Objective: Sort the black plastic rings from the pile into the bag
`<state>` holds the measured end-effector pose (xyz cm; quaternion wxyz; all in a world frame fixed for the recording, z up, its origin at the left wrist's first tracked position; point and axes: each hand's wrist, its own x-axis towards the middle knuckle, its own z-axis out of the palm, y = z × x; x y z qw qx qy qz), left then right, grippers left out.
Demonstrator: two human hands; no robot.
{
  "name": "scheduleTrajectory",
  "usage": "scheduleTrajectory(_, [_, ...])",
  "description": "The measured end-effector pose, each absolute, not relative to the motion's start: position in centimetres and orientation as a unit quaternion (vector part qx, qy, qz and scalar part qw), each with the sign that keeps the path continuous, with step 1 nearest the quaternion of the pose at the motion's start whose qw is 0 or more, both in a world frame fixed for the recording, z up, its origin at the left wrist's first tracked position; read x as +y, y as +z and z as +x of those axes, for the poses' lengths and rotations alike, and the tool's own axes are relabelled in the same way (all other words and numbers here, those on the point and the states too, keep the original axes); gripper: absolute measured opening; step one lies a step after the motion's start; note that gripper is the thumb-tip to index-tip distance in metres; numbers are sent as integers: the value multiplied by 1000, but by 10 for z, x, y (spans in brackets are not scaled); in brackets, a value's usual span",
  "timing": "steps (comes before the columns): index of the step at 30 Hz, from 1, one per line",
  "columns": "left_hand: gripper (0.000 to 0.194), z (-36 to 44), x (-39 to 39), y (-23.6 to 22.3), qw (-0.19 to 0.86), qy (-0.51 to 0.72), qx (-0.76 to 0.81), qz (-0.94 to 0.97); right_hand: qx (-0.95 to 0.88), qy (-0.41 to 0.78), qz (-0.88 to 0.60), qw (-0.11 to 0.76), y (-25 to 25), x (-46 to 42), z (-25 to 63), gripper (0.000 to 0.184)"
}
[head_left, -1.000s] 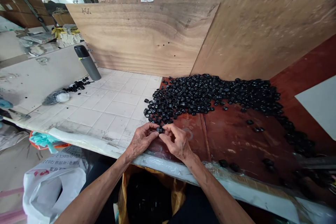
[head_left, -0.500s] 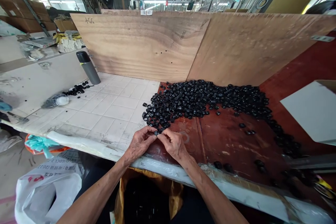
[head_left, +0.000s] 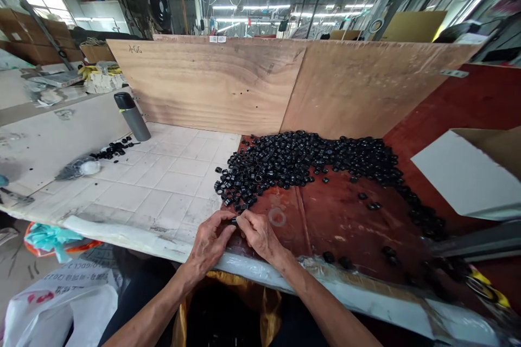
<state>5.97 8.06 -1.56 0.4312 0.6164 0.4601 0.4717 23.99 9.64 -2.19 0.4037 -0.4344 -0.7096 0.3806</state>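
Observation:
My left hand and my right hand meet near the table's front edge, fingertips pinched together on one small black ring. Just beyond them a large pile of black rings spreads across the dark red board and curves away to the right. A few loose black rings lie close to the front edge on my right.
A grey flask with a black cap stands at the back left on the white tiled top, beside a small heap of black parts and a clear bag. Plywood boards wall the back. A white bag and a yellow bag sit below.
My hands stay pinched on the ring at the front edge. The view has tilted upward, so hands and pile appear lower in frame.

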Motion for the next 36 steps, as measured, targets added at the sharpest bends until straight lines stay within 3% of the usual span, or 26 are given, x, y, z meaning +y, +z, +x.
scheduleTrajectory(5, [30,56,76,-16,542,469,461,523,-751,325,-370,440,-19,94,241,11])
scheduleTrajectory(10, [20,50,67,-20,381,444,478,656,-683,490,-396,369,-15,94,240,10])
scheduleTrajectory(15, [24,54,54,-38,215,447,461,736,-607,621,-389,308,-14,94,241,26])
scheduleTrajectory(20, [27,48,39,-23,218,437,452,746,-567,706,-346,245,-10,92,246,37])
scheduleTrajectory(23, [18,38,35,3,333,313,439,774,-615,630,-383,280,-11,100,252,43])
scheduleTrajectory(26, [11,39,46,15,372,201,437,794,-604,401,-525,446,-22,116,259,37])
scheduleTrajectory(29, [12,56,70,2,284,236,526,767,-615,214,-567,504,-38,130,264,3])
scheduleTrajectory(32, [20,81,95,-16,185,265,595,736,-682,146,-540,471,-49,135,266,20])
scheduleTrajectory(36, [28,100,112,-27,128,239,635,723,-694,134,-544,452,-50,138,268,22])
